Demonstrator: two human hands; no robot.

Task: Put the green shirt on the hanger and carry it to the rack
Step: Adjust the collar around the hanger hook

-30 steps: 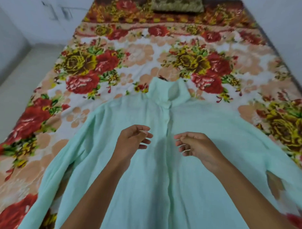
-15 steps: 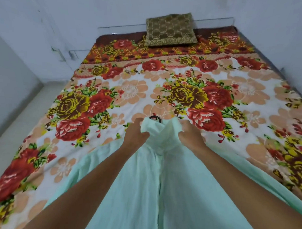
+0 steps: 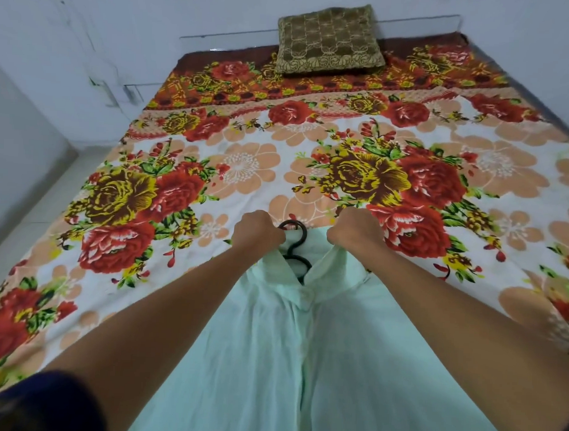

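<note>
Floral bedspread (image 3: 246,169), cushion (image 3: 329,39) beyond; both hands' grip (image 3: 258,232) (image 3: 353,229) clamps shirt collar (image 3: 323,265) around hanger (image 3: 296,244).

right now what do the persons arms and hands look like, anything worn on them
Both forearms are bare, and no ring, watch or glove shows on the left hand or the right hand. A dark navy sleeve covers the left upper arm; a dark edge at the lower right corner may be the other sleeve.

A second ago my hands hover open over the green shirt (image 3: 271,360). Now my left hand (image 3: 258,230) and right hand (image 3: 353,230) each grip a side of its collar, spreading it apart, so the black hanger (image 3: 295,244) shows more of its hook and neck between them.
</note>
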